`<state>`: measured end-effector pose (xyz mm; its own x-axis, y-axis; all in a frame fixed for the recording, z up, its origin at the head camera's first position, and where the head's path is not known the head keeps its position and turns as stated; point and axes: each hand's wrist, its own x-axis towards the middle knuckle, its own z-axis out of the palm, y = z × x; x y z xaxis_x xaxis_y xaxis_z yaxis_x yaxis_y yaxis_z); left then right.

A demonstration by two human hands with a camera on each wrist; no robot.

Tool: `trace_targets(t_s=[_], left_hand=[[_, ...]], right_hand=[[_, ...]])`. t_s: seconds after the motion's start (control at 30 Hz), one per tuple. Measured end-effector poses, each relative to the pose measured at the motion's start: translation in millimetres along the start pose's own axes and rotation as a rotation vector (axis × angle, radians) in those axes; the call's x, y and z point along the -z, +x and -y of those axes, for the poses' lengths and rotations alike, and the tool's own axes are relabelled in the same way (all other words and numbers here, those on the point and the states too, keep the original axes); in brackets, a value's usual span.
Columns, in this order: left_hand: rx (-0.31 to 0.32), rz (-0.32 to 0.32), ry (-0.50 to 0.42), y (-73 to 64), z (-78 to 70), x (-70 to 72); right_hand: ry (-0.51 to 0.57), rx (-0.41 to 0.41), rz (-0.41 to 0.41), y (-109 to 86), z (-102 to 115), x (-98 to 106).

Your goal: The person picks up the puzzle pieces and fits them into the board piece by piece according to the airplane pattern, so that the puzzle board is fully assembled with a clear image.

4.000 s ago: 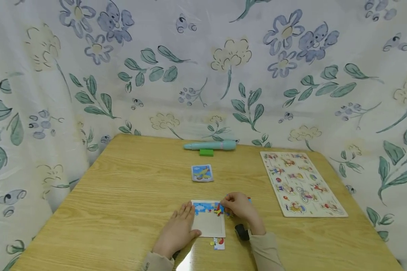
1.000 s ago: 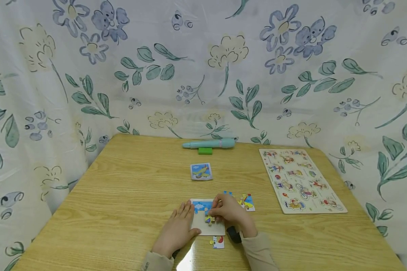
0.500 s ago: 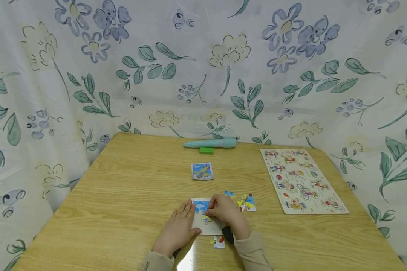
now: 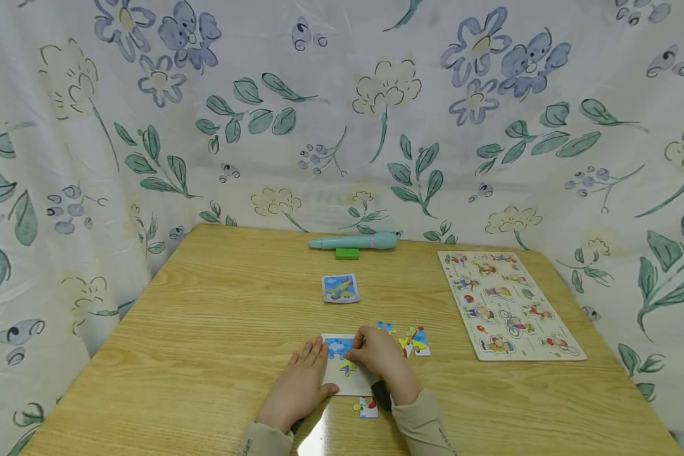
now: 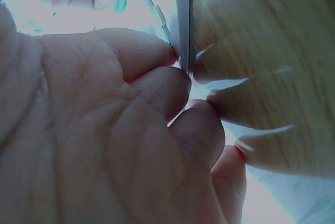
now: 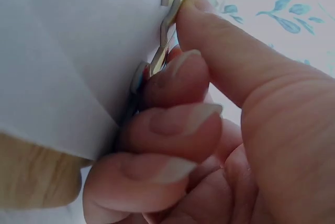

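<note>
A square puzzle board (image 4: 333, 380) lies at the front middle of the table, with blue sky pieces (image 4: 336, 346) along its top row. My left hand (image 4: 299, 389) rests along the board's left edge, fingers extended and thumb at the lower edge. My right hand (image 4: 379, 354) is over the board's right side, pinching a yellow puzzle piece (image 4: 348, 367) just below the sky pieces. In the right wrist view the thumb (image 6: 209, 35) presses at a piece's edge, with the other fingers curled beneath. This hand hides the board's upper right.
Loose puzzle pieces (image 4: 415, 342) lie right of the board, and another piece (image 4: 367, 407) lies below it. Behind stand a picture card (image 4: 340, 288), a green block (image 4: 347, 254) and a teal pen-shaped object (image 4: 353, 241). A large pegless figure board (image 4: 507, 304) lies at right.
My right hand has moved left from the board's top right corner, bringing the yellow piece under the sky pieces; over the last half second it barely shifts. The left hand stays put.
</note>
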<state>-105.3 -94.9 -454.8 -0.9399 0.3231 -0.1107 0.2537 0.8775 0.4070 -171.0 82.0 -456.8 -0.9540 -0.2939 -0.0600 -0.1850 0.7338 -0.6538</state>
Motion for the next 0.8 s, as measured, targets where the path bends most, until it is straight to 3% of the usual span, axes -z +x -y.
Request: trace_targets(t_s=[0.1, 0.27, 0.43, 0.57, 0.8], left_hand=[[0.002, 0.002, -0.004, 0.2, -0.2, -0.1], [0.006, 0.008, 0.001, 0.6, 0.6, -2.1], [0.005, 0.012, 0.005, -0.6, 1.2, -3.2], [-0.002, 0.002, -0.003, -1.1, 1.2, -2.6], [-0.005, -0.005, -0.002, 0.2, 1.4, -2.8]], right_hand=[[0.029, 0.022, 0.009, 0.7, -2.9, 0.9], [0.171, 0.046, 0.037, 2.5, -18.1, 7.4], [0.23, 0.006, -0.044, 1.4, -36.5, 22.4], [0.196, -0.045, -0.096, -0.5, -48.1, 34.9], [0.057, -0.09, -0.117, -0.6, -55.7, 43.8]])
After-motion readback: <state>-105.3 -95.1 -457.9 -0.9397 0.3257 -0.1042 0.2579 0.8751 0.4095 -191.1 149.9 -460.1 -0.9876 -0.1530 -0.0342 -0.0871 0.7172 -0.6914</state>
